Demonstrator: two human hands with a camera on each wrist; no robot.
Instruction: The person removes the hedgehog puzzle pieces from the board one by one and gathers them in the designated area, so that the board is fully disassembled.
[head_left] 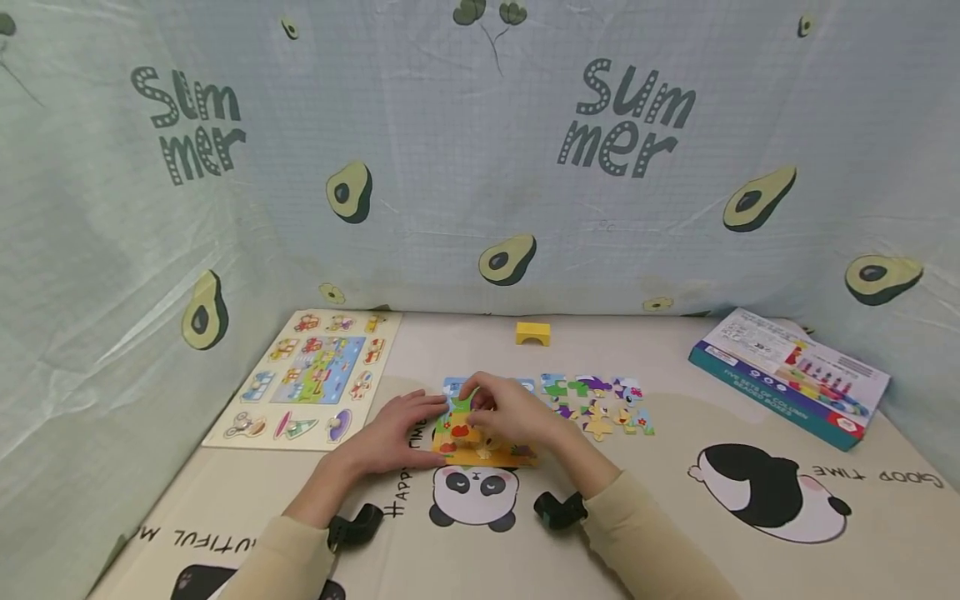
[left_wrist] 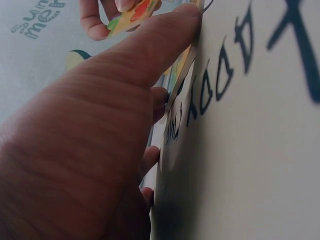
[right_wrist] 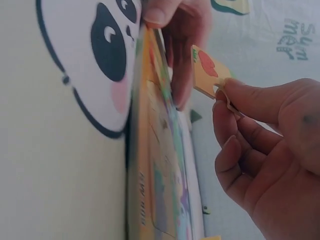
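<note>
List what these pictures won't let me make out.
- Head: part of the flat, multicoloured puzzle board, hidden behind the right hand.
- Head: finest print on the teal-sided white cardboard box, too small.
- Left wrist: right hand, partly cut off by top edge.
- Right wrist: left hand, likewise.

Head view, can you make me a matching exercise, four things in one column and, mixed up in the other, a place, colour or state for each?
Column one
1. Left hand
2. Right hand
3. Arched block
4. Flat box

Column two
A. Yellow
B. To the right of the loose pieces
C. Pinching a puzzle piece
D. At the left side of the puzzle board

Right pairs: 1-D, 2-C, 3-A, 4-B.
</note>
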